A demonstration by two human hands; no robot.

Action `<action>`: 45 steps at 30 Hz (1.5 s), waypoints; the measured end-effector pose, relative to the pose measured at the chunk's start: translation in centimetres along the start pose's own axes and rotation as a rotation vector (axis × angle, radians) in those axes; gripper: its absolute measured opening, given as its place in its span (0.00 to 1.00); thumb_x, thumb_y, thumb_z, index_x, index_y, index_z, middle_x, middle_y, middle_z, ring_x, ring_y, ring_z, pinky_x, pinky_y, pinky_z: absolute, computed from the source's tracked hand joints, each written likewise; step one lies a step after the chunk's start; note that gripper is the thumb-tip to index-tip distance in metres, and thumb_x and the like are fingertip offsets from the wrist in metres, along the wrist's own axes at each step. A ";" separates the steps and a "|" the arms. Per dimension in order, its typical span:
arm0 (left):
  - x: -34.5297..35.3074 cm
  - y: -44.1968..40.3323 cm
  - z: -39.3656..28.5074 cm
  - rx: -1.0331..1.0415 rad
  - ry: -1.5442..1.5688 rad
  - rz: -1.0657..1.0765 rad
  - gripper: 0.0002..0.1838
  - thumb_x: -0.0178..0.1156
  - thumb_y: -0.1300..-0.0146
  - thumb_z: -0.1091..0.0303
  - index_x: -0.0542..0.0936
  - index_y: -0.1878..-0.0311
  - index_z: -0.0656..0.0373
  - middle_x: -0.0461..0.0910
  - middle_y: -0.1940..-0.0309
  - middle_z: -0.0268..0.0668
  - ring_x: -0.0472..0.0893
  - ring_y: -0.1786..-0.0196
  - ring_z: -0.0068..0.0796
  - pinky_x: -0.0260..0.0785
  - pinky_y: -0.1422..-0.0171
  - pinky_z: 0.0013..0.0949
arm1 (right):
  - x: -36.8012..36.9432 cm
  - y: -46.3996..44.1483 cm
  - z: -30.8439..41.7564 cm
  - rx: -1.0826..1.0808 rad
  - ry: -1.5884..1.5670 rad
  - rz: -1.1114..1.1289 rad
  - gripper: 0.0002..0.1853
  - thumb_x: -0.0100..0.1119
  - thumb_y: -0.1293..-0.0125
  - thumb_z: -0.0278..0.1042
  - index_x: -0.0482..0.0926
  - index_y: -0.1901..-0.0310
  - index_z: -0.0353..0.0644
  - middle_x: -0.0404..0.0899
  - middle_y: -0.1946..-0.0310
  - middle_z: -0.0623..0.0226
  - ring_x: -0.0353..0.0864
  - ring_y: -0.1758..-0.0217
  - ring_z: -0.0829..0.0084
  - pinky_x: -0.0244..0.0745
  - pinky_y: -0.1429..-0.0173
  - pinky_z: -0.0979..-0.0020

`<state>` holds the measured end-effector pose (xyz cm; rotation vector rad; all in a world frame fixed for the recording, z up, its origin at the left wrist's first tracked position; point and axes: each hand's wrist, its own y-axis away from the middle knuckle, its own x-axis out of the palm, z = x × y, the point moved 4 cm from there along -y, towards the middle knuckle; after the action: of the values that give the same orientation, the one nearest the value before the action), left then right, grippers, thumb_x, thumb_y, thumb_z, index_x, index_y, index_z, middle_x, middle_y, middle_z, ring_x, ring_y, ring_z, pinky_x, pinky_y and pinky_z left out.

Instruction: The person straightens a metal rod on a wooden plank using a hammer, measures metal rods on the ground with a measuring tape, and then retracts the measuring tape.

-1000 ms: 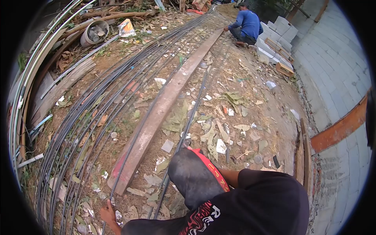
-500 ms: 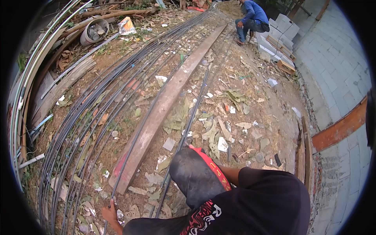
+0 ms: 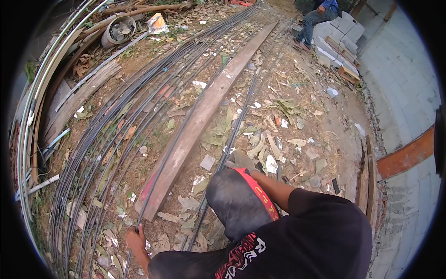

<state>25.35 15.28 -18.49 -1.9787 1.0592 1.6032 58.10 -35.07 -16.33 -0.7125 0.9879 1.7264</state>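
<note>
My left hand (image 3: 136, 241), low on the left, is closed round a thin dark steel rod (image 3: 160, 180). That rod runs up along a long wooden plank (image 3: 193, 132) lying on the ground. Past my bent knee, my right hand (image 3: 240, 161) appears to wear a greyish glove. It is close to a pair of dark steel rods (image 3: 238, 125) right of the plank. The knee partly covers its fingers, so whether it grips anything is unclear.
Many long rods (image 3: 111, 109) fan out at left. Beyond them are a bucket of rubble (image 3: 118, 31) and pale bent pipes (image 3: 35, 107). A person (image 3: 316, 21) is beside pale blocks (image 3: 346, 28) at the back. Leaves and scraps litter the ground.
The view has shifted slightly. My right hand, mostly behind the knee before, now shows beyond it. My left hand stays on the rod. The person at the back appears higher in view.
</note>
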 end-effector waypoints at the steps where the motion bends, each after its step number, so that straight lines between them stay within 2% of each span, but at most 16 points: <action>1: -0.1 -0.4 -0.5 -0.016 0.029 0.057 0.32 0.57 0.32 0.39 0.85 0.63 0.66 0.82 0.62 0.59 0.79 0.53 0.62 0.68 0.43 0.56 | -0.5 -0.8 2.2 -0.054 -0.088 -0.096 0.23 0.61 0.37 0.53 0.79 0.58 0.37 0.82 0.61 0.47 0.83 0.55 0.49 0.76 0.50 0.54; 6: 1.9 -1.6 1.3 0.012 0.081 0.066 0.32 0.57 0.32 0.39 0.85 0.66 0.66 0.82 0.67 0.60 0.80 0.59 0.64 0.69 0.49 0.58 | -0.6 -4.5 8.5 -0.431 -0.144 -0.158 0.23 0.65 0.38 0.52 0.79 0.56 0.38 0.82 0.63 0.55 0.83 0.60 0.59 0.78 0.56 0.61; 8: 2.4 -1.1 1.7 -0.010 0.028 0.002 0.34 0.57 0.33 0.36 0.85 0.66 0.66 0.82 0.65 0.60 0.81 0.58 0.63 0.70 0.51 0.58 | -2.4 -1.3 12.4 -0.163 -0.451 0.348 0.20 0.64 0.34 0.50 0.80 0.52 0.40 0.83 0.60 0.60 0.83 0.60 0.69 0.79 0.57 0.67; 13: 0.4 0.2 -1.2 0.012 0.049 -0.204 0.35 0.57 0.34 0.34 0.85 0.69 0.65 0.81 0.71 0.59 0.81 0.62 0.64 0.70 0.53 0.57 | -10.8 3.8 18.6 -0.236 -0.949 0.388 0.16 0.53 0.22 0.46 0.81 0.51 0.41 0.81 0.64 0.71 0.81 0.64 0.75 0.78 0.59 0.72; 17: 0.3 -0.2 -0.9 -0.099 0.069 -0.009 0.34 0.55 0.33 0.34 0.87 0.68 0.61 0.82 0.74 0.57 0.82 0.63 0.61 0.73 0.55 0.54 | -14.9 11.6 24.5 -0.764 -0.369 0.373 0.16 0.60 0.28 0.45 0.81 0.48 0.43 0.83 0.53 0.65 0.84 0.51 0.65 0.78 0.44 0.64; 19: 0.4 -0.5 -0.4 -0.092 0.049 0.077 0.36 0.51 0.32 0.31 0.87 0.64 0.60 0.84 0.68 0.56 0.83 0.58 0.60 0.73 0.49 0.55 | -12.9 14.7 27.6 -1.080 0.293 0.240 0.15 0.69 0.37 0.42 0.82 0.52 0.46 0.83 0.57 0.62 0.84 0.52 0.55 0.78 0.42 0.57; 20: 1.0 -0.8 0.3 -0.096 0.085 0.168 0.37 0.48 0.31 0.31 0.86 0.61 0.60 0.84 0.66 0.55 0.83 0.58 0.61 0.73 0.48 0.55 | -12.3 14.7 28.3 -1.147 0.264 0.282 0.15 0.69 0.37 0.42 0.82 0.52 0.46 0.83 0.57 0.62 0.84 0.52 0.55 0.78 0.42 0.57; 23: 0.7 -0.7 0.5 -0.007 0.061 0.314 0.36 0.49 0.29 0.34 0.75 0.36 0.59 0.75 0.37 0.58 0.73 0.34 0.55 0.65 0.33 0.57 | -12.6 13.9 29.2 -1.029 0.141 0.352 0.14 0.68 0.37 0.41 0.81 0.53 0.47 0.84 0.61 0.63 0.84 0.55 0.55 0.78 0.45 0.56; 25: -2.0 1.2 -2.0 -0.114 -0.181 0.296 0.41 0.52 0.31 0.34 0.66 0.27 0.57 0.66 0.29 0.56 0.63 0.24 0.52 0.59 0.26 0.58 | -13.0 13.5 30.6 -0.959 0.109 0.429 0.10 0.67 0.37 0.40 0.82 0.57 0.46 0.83 0.65 0.61 0.83 0.59 0.54 0.77 0.49 0.56; 27: -4.5 3.7 -4.4 -0.183 -0.088 0.317 0.45 0.52 0.31 0.34 0.61 0.23 0.59 0.69 0.30 0.57 0.67 0.26 0.54 0.60 0.25 0.55 | -14.0 13.6 31.3 -0.901 0.103 0.503 0.10 0.67 0.38 0.38 0.82 0.59 0.45 0.82 0.66 0.59 0.82 0.60 0.52 0.77 0.51 0.56; 31: -9.1 12.4 -9.0 -0.459 0.779 0.533 0.41 0.53 0.31 0.34 0.71 0.29 0.61 0.77 0.37 0.59 0.77 0.35 0.54 0.67 0.29 0.46 | -15.7 14.2 29.8 -0.684 0.143 0.545 0.10 0.64 0.37 0.42 0.83 0.65 0.44 0.82 0.67 0.57 0.82 0.61 0.51 0.77 0.54 0.55; 33: -13.2 19.1 -11.2 -0.561 0.748 0.382 0.36 0.53 0.31 0.35 0.80 0.39 0.60 0.82 0.45 0.56 0.80 0.38 0.52 0.69 0.32 0.44 | -16.6 16.1 29.3 -0.814 0.215 0.509 0.10 0.64 0.38 0.42 0.83 0.65 0.44 0.82 0.66 0.57 0.82 0.61 0.51 0.78 0.54 0.54; 37: -25.1 33.5 -14.9 -1.173 0.958 0.057 0.28 0.53 0.31 0.43 0.87 0.52 0.61 0.86 0.56 0.53 0.85 0.48 0.53 0.73 0.39 0.47 | -19.2 20.7 28.1 -0.872 0.501 0.632 0.13 0.63 0.41 0.44 0.83 0.65 0.42 0.83 0.64 0.55 0.83 0.59 0.50 0.78 0.53 0.53; 39: -22.5 42.3 -14.5 -1.252 0.891 0.023 0.27 0.55 0.29 0.43 0.86 0.51 0.61 0.87 0.59 0.44 0.85 0.57 0.37 0.76 0.44 0.39 | -21.6 21.6 28.2 -0.959 0.477 0.723 0.14 0.63 0.42 0.46 0.83 0.64 0.42 0.84 0.64 0.55 0.83 0.59 0.50 0.78 0.53 0.53; 42: -31.5 49.4 -18.1 -1.334 0.803 0.055 0.29 0.53 0.33 0.43 0.87 0.52 0.63 0.85 0.54 0.57 0.84 0.47 0.55 0.73 0.38 0.48 | -21.4 21.5 28.5 -0.545 0.488 1.177 0.14 0.63 0.39 0.45 0.83 0.62 0.42 0.83 0.67 0.57 0.83 0.63 0.61 0.78 0.57 0.60; 45: -34.3 54.6 -19.9 -1.524 1.042 -0.009 0.31 0.54 0.33 0.43 0.86 0.51 0.66 0.85 0.53 0.57 0.84 0.45 0.56 0.73 0.38 0.47 | -22.1 18.7 30.7 -0.486 0.378 1.091 0.15 0.60 0.39 0.47 0.85 0.62 0.43 0.87 0.66 0.58 0.87 0.59 0.58 0.78 0.56 0.60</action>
<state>-4.58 -22.94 28.32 -3.9895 -0.3217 1.3556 47.63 -22.03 22.44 -0.9022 1.3633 2.9232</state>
